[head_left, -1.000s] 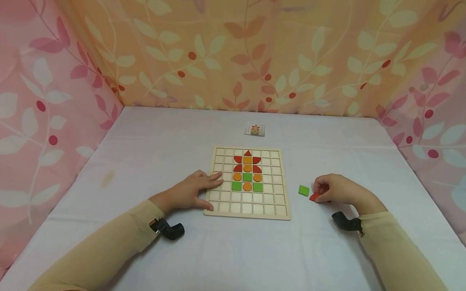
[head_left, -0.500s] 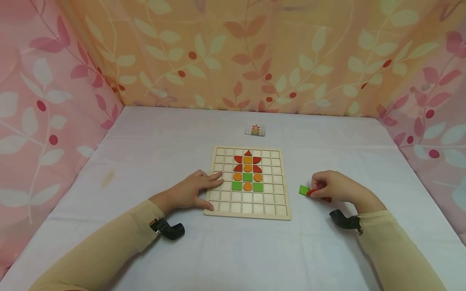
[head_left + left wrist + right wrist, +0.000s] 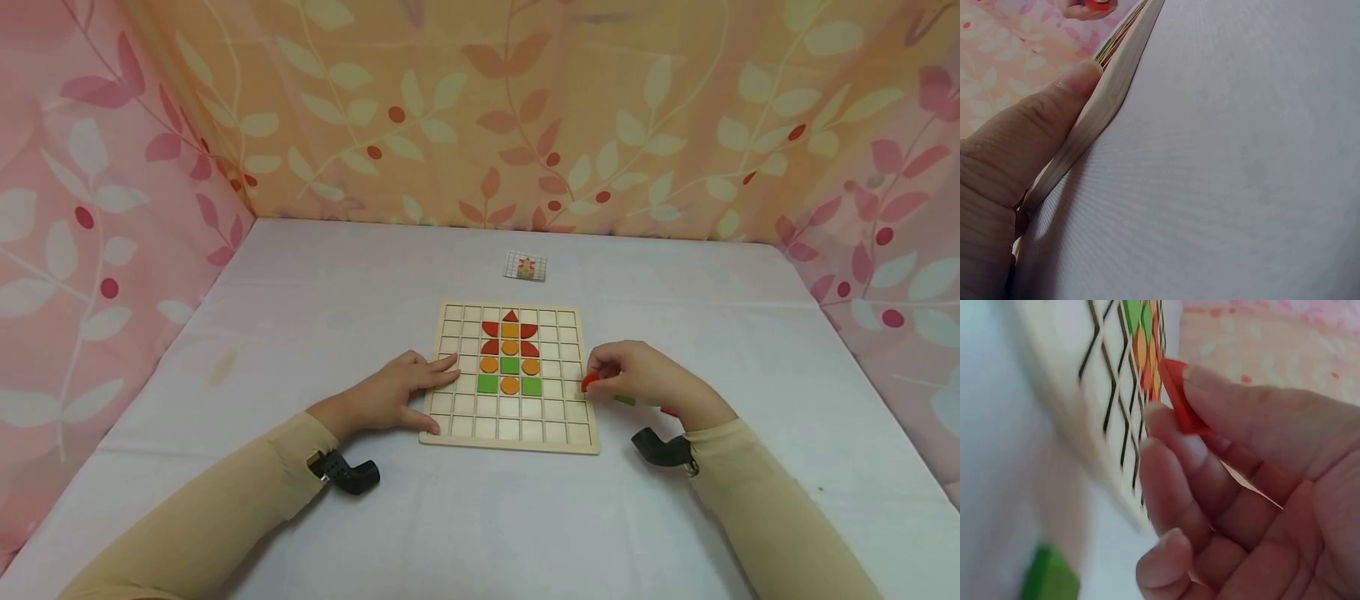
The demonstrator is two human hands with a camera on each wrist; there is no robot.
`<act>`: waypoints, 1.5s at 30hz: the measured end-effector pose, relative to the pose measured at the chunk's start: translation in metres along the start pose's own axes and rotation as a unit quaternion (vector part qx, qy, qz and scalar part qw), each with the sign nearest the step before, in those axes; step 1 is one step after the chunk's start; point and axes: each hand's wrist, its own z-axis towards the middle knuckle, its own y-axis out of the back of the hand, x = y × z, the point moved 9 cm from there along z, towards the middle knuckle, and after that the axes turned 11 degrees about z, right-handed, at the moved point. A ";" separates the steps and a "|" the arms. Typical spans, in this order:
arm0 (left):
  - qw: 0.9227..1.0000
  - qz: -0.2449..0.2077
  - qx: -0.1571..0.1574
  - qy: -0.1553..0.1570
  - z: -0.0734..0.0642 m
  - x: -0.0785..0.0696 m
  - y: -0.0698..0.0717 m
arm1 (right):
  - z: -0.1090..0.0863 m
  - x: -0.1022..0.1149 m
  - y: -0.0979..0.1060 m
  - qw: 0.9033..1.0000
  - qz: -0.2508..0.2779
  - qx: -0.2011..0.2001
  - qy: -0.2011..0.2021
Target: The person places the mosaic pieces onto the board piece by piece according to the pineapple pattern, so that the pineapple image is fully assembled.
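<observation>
A wooden grid board lies on the table, with red, orange and green tiles set in its middle columns. My left hand rests on its left side, fingers spread over the edge squares; the left thumb touches the rim in the left wrist view. Between thumb and fingertips my right hand pinches a red tile with a curved edge, at the board's right edge. Beneath that hand, partly covered, a green square tile lies on the cloth, and another red tile shows near the wrist.
Behind the board lies a small pattern card with a coloured figure on a grid. White cloth covers the table. Flowered curtains stand at the back and both sides.
My right hand has picked the red tile up from beside the green square and carried it left to the board's right edge. The left hand has stayed in place.
</observation>
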 end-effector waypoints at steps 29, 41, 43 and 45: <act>1.000 -0.002 0.011 0.012 -0.001 0.003 -0.003 | 0.044 0.070 -0.068 0.995 -0.003 0.026 0.100; 1.000 -0.003 0.003 0.001 0.000 0.002 -0.001 | 0.056 0.078 -0.086 0.995 -0.020 0.040 0.086; 1.000 -0.003 0.004 0.000 0.000 0.002 0.000 | 0.056 0.077 -0.088 0.996 -0.019 0.044 0.081; 1.000 -0.002 0.003 -0.001 0.000 0.001 0.000 | 0.056 0.078 -0.089 0.996 -0.020 0.045 0.078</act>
